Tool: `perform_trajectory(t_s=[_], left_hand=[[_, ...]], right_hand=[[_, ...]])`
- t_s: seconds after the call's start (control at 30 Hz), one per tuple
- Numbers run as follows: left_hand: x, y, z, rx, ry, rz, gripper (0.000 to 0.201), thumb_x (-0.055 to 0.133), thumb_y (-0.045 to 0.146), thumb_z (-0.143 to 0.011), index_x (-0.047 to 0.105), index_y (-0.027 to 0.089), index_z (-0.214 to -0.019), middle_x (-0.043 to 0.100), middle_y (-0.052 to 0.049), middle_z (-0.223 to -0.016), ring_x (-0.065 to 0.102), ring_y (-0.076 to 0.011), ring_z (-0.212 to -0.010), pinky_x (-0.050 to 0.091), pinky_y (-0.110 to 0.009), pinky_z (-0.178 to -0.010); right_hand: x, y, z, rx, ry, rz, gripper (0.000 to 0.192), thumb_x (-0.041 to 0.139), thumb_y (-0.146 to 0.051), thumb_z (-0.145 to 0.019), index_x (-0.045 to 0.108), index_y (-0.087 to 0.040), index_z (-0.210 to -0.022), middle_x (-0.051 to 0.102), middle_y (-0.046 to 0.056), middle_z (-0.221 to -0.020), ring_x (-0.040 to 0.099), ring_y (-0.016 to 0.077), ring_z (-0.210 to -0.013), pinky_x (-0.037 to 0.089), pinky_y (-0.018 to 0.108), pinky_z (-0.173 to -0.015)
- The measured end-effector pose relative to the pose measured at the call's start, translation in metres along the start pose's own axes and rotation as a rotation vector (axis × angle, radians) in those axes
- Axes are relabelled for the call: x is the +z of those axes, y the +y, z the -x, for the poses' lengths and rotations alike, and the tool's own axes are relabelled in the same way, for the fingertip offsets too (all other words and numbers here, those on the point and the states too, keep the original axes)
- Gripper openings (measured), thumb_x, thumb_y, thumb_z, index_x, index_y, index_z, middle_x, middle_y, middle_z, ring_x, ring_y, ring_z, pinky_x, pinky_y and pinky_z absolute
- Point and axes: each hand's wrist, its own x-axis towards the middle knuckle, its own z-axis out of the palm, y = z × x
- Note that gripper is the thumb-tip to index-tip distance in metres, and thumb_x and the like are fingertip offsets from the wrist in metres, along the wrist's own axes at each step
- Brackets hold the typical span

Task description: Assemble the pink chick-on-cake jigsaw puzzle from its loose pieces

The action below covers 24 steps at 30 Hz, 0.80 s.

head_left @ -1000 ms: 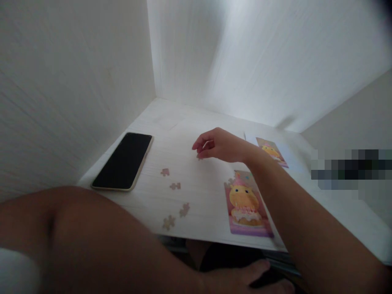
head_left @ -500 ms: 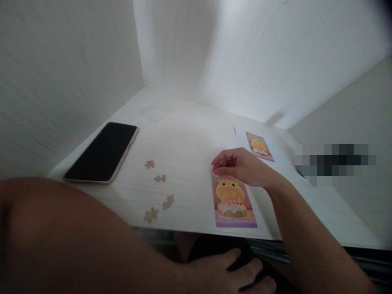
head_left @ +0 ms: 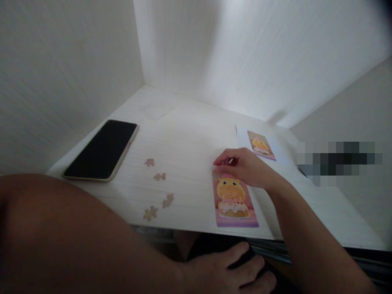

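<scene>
My right hand [head_left: 240,165] is over the top edge of a jigsaw puzzle [head_left: 232,200], its thumb and fingers pinched together at the upper left corner. A puzzle piece [head_left: 216,175] lies there at the fingertips, mostly hidden by them. The puzzle shows a yellow animal above a birthday cake. My left hand [head_left: 229,267] rests low in the view over dark clothing, below the table edge, with its fingers spread and nothing in them. Several loose puzzle pieces [head_left: 168,200] lie apart on the table to the left of the puzzle.
A black-screened phone [head_left: 102,151] lies on the left of the white table [head_left: 183,134]. Behind my right hand is a white sheet [head_left: 241,136] with a small printed picture [head_left: 261,145] of the same animal and cake. White walls [head_left: 183,49] enclose the table.
The pale gap at the puzzle's upper left corner now looks filled. My right fingertips have barely shifted there. My left hand's fingers have moved slightly; the loose pieces lie as before.
</scene>
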Motion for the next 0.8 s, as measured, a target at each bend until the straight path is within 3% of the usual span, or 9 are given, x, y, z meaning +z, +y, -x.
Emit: perform_trajectory(t_s=[0.1,0.3,0.5,0.7,0.8], left_hand=[[-0.001,-0.002,-0.002,-0.051,0.027,-0.018,0.039,0.038,0.03,-0.1,0.065,0.031,-0.128,0.056,0.006,-0.144,0.054,-0.0158,-0.13,0.052,-0.034,-0.105],[-0.004,-0.004,-0.003,-0.103,-0.103,-0.04,0.042,0.035,0.033,-0.102,0.059,0.026,-0.135,0.049,0.002,-0.151,0.046,-0.0196,-0.138,0.054,-0.042,-0.103],[-0.006,-0.008,-0.002,-0.065,-0.087,0.011,0.037,0.037,0.033,-0.102,0.066,0.033,-0.126,0.053,0.002,-0.148,0.047,-0.0214,-0.137,0.054,-0.045,-0.1],[-0.002,-0.006,0.0,-0.082,-0.086,-0.067,0.041,0.036,0.031,-0.101,0.062,0.029,-0.133,0.05,0.002,-0.15,0.046,-0.0183,-0.139,0.054,-0.04,-0.101],[-0.005,-0.008,0.002,-0.071,-0.069,-0.128,0.043,0.033,0.029,-0.1,0.063,0.032,-0.132,0.052,0.005,-0.148,0.048,-0.016,-0.136,0.053,-0.037,-0.104]], right_hand=[[0.0,0.001,0.001,-0.005,-0.022,0.026,0.011,0.074,-0.03,-0.079,0.076,-0.019,-0.083,0.069,0.001,-0.076,0.06,0.0139,-0.066,0.047,0.027,-0.059],[0.002,0.004,-0.001,-0.031,-0.055,0.019,0.009,0.072,-0.028,-0.08,0.078,-0.021,-0.082,0.072,0.003,-0.083,0.065,0.0165,-0.073,0.05,0.028,-0.064],[0.005,0.005,-0.002,-0.047,-0.044,0.034,0.01,0.071,-0.026,-0.081,0.078,-0.021,-0.082,0.071,0.002,-0.08,0.062,0.0154,-0.071,0.048,0.028,-0.063],[0.004,-0.002,0.001,-0.032,-0.042,0.122,0.008,0.07,-0.025,-0.082,0.077,-0.021,-0.082,0.068,0.0,-0.074,0.058,0.0131,-0.063,0.044,0.026,-0.057],[0.012,-0.014,0.0,-0.065,0.058,0.193,0.01,0.07,-0.025,-0.084,0.077,-0.02,-0.089,0.068,0.0,-0.075,0.057,0.0132,-0.064,0.044,0.026,-0.059]])
